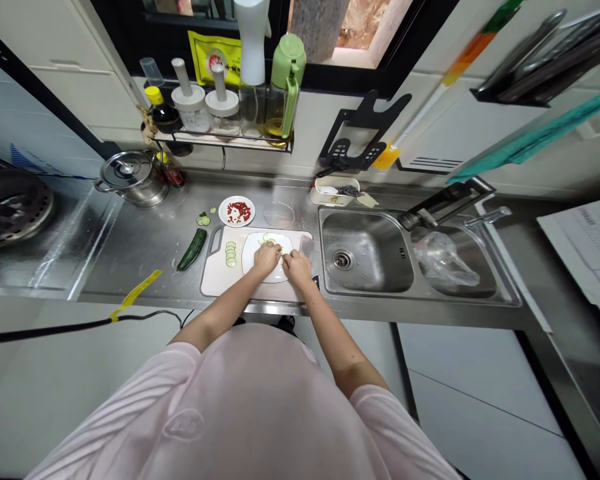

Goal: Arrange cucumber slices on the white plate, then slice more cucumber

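A white plate (pixel 249 248) rests on the white cutting board (pixel 215 283). Over the plate, my left hand (pixel 267 259) and my right hand (pixel 298 268) are close together, fingers bent and pinched at pale green cucumber slices, which the fingers largely cover. More thin cucumber slices (pixel 269 238) lie at the plate's far side. Left of the plate, a row of overlapping cucumber slices (pixel 231 254) lies on the board. A knife (pixel 307 247) lies along the board's right side, partly hidden by my right hand. Beyond the board's left edge is a dark green cucumber (pixel 192 249).
A plate of chopped red pieces (pixel 238 212), a clear dish (pixel 279 215) and cucumber scraps (pixel 203 219) are behind the board. A steel pot (pixel 133 179) stands at back left. The double sink (pixel 365 250) is on the right, a plastic bag (pixel 445 260) in its second basin.
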`<move>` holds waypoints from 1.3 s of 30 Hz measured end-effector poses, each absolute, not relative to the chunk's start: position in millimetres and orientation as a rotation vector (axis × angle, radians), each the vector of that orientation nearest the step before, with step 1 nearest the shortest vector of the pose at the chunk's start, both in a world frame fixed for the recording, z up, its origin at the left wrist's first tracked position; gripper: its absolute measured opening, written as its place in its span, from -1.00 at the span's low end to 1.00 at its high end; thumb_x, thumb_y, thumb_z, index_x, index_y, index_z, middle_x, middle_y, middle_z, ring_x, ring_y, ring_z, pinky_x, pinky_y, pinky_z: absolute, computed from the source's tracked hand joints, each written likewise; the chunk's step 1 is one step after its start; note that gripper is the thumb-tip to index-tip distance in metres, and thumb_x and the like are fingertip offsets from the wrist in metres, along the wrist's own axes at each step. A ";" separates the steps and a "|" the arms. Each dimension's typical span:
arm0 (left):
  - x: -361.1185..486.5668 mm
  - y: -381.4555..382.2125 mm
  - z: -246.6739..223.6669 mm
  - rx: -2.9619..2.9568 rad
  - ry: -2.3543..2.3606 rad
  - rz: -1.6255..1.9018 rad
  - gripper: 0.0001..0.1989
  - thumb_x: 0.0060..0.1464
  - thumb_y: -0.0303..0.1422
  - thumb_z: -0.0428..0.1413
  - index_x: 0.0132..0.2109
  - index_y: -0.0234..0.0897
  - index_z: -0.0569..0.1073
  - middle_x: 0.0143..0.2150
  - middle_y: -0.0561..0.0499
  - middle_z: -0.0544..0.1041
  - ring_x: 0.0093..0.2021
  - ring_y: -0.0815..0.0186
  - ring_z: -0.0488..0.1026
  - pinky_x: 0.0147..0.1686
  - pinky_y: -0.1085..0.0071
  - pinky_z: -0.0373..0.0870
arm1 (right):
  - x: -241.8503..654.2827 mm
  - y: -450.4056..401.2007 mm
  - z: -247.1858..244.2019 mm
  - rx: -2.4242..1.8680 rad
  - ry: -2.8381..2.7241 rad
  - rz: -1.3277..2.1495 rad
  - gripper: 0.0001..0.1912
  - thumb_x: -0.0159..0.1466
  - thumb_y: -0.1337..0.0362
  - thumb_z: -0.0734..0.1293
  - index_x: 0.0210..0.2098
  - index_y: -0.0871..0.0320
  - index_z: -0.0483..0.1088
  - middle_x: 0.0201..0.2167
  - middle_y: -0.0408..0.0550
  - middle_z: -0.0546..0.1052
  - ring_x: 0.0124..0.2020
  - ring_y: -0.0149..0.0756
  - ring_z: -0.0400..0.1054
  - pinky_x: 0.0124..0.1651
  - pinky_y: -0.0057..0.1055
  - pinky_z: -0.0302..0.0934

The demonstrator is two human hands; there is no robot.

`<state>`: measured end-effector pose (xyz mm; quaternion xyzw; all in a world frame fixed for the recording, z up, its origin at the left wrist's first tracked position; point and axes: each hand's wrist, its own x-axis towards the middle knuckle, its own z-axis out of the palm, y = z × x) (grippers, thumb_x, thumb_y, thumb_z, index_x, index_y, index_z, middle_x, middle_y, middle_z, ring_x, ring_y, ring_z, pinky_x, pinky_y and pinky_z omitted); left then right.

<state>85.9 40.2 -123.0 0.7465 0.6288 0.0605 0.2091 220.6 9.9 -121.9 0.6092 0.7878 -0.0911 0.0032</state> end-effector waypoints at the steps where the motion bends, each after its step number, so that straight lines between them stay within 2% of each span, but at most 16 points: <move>1: 86.4 40.7 -122.7 2.085 1.749 0.163 -0.76 0.19 -0.28 -0.01 -0.06 -0.15 0.47 -0.06 -0.10 0.43 0.00 0.18 0.31 -0.09 0.32 0.28 | 219.8 11.0 -120.8 1.899 2.469 -0.281 -0.70 0.34 0.22 0.14 -0.07 0.13 0.44 -0.17 0.08 0.38 -0.11 -0.16 0.16 -0.13 -0.36 0.03; 11: 81.8 37.5 -111.9 2.090 1.749 0.198 -0.77 0.19 -0.30 -0.02 -0.09 -0.17 0.49 -0.06 -0.08 0.42 0.00 0.19 0.30 -0.10 0.32 0.29 | 220.7 13.6 -116.7 1.980 2.437 -0.353 -0.69 0.32 0.28 0.13 -0.03 0.14 0.40 -0.14 0.06 0.39 -0.09 -0.18 0.18 -0.13 -0.39 0.06; 23: 31.5 -31.8 -99.9 1.963 1.785 0.505 -0.77 0.19 -0.30 -0.03 -0.13 -0.15 0.51 -0.16 -0.03 0.47 -0.07 0.26 0.34 -0.04 0.37 0.26 | 236.5 -15.2 -122.1 2.267 2.520 -0.468 -0.68 0.31 0.31 0.12 -0.08 0.16 0.44 -0.21 0.03 0.42 -0.12 -0.20 0.18 -0.12 -0.38 0.04; 33: -35.6 -51.0 -110.2 1.651 2.243 0.483 -0.83 0.13 -0.30 -0.01 -0.22 -0.17 0.47 -0.25 -0.02 0.48 -0.14 0.23 0.38 -0.14 0.36 0.23 | 245.1 -29.2 -128.8 2.376 2.596 -0.547 -0.68 0.30 0.31 0.11 -0.10 0.18 0.44 -0.22 0.02 0.44 -0.14 -0.19 0.20 -0.08 -0.36 0.06; 39: -50.2 -43.8 -115.0 1.489 2.404 0.406 -0.77 0.10 -0.18 0.03 -0.17 -0.17 0.42 -0.25 -0.04 0.48 -0.13 0.16 0.38 -0.12 0.27 0.16 | 238.6 -29.2 -128.2 2.382 2.608 -0.571 -0.68 0.29 0.31 0.11 -0.11 0.18 0.45 -0.23 0.02 0.45 -0.15 -0.20 0.21 -0.07 -0.36 0.07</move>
